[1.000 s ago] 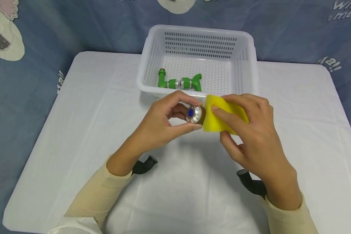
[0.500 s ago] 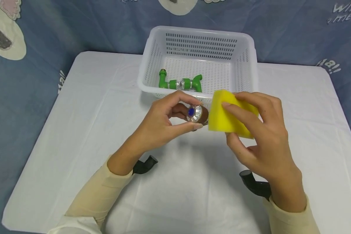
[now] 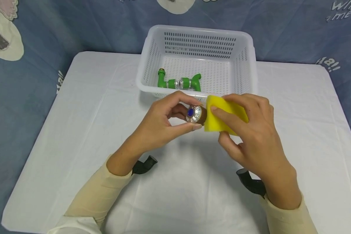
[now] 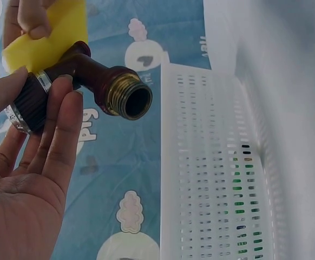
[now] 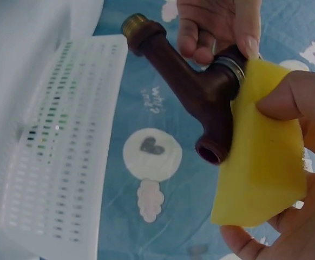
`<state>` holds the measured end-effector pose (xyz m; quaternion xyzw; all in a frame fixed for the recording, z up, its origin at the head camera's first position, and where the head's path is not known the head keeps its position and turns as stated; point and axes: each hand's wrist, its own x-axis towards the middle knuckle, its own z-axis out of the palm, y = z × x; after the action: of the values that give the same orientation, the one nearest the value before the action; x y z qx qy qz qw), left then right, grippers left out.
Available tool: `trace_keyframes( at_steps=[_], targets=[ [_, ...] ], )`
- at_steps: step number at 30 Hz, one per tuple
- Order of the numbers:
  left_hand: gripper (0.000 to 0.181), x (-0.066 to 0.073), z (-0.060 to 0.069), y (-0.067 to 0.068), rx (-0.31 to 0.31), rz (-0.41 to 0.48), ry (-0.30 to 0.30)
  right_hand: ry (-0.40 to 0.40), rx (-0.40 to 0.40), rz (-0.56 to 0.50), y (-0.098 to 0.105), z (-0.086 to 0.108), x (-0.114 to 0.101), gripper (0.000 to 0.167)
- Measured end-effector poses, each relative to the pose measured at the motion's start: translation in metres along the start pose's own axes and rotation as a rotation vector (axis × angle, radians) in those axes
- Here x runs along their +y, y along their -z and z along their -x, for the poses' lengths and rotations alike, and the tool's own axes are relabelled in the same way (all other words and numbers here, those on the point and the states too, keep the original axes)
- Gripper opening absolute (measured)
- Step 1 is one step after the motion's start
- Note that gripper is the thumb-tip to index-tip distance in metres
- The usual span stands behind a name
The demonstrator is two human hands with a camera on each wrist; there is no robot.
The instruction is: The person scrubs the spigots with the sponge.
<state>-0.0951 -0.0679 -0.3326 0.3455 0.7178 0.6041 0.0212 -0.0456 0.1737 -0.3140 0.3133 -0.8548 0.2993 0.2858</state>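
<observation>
My left hand grips a dark brown faucet by its ribbed knob, which has a silver cap with a blue centre facing up in the head view. The faucet's brass threaded end points away from the palm in the left wrist view. A yellow sponge is pinched between the thumb and fingers of my right hand. Its face touches the faucet's body beside the knob, near the spout. From above, the hands and sponge hide most of the faucet's body.
Behind the hands stands a white perforated basket. Two green faucets lie in it by the near wall, their knobs facing each other. A white cloth covers the table. A patterned blue curtain hangs at the back.
The right hand moved the sponge a little right, away from the faucet, then back left against it. The left hand holds the faucet in nearly the same place.
</observation>
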Motion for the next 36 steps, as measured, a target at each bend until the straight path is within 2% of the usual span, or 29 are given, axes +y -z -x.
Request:
trace_keyframes(
  at_steps=[3,7,10,15,18,21,28,36],
  targets=[
    [0.049,-0.0008,0.0002,0.0006,0.001,0.001,0.002,-0.017,-0.009,-0.005,0.0022,0.0001,0.0015,0.038],
    [0.049,-0.0017,-0.0007,0.0001,-0.010,0.009,0.008,-0.027,0.071,-0.040,0.0028,0.0001,0.0007,0.039],
    [0.048,-0.0018,-0.0013,-0.0012,-0.028,0.028,0.015,-0.010,0.096,-0.064,0.0006,0.0004,-0.0014,0.038],
    [0.048,-0.0023,-0.0011,-0.0019,-0.045,0.047,0.009,0.021,0.042,-0.037,-0.0018,-0.0001,-0.0032,0.037],
    [0.049,-0.0026,-0.0010,-0.0016,-0.038,0.020,-0.001,0.011,0.015,-0.003,0.0002,0.0006,-0.0017,0.038],
    [0.049,-0.0026,-0.0002,-0.0008,-0.030,-0.005,0.002,-0.007,-0.008,-0.012,0.0031,0.0002,0.0005,0.038],
    [0.048,-0.0015,-0.0008,-0.0009,-0.034,-0.002,0.019,-0.014,0.096,-0.055,0.0043,-0.0019,-0.0014,0.038],
    [0.050,-0.0004,0.0002,-0.0006,-0.026,-0.005,0.001,0.000,-0.006,-0.054,0.0023,-0.0011,-0.0007,0.038]
  ],
)
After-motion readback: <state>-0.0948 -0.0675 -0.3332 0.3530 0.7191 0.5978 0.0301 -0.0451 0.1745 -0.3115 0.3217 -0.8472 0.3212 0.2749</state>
